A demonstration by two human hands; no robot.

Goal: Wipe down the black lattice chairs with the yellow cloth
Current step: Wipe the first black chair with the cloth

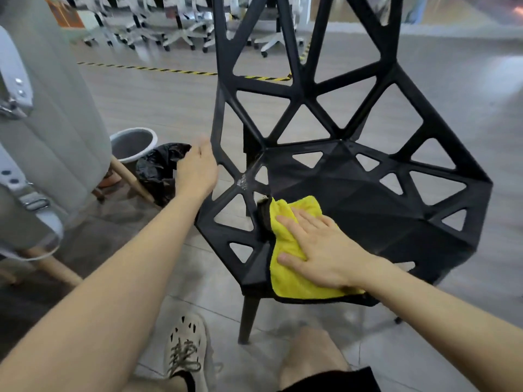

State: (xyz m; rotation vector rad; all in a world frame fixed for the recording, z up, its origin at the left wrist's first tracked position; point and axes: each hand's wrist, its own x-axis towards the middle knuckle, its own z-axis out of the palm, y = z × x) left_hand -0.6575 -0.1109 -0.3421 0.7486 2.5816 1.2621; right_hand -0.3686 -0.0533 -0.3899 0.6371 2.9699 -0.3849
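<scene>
Pressing flat on the yellow cloth (294,287), the right hand (319,250) lies open with its fingers straight and spread and the thumb out to the side. The cloth is bunched under the palm at the front left corner of the seat of the black lattice chair (368,199), and its dark-trimmed edge hangs just over the seat's front edge. The left hand (198,168) is against the left edge of the chair's frame, where seat and back meet. It is blurred, so whether its fingers curl round the frame cannot be told.

The chair stands on a tiled floor (424,349). Left of it are a grey bucket (133,144) and, just beside that, a bin lined with a black bag (158,168). A grey upholstered chair (56,123) fills the left edge of the view. White office chairs (181,29) stand far behind a line of yellow-and-black tape (147,68). A pale laced shoe (186,355) shows below.
</scene>
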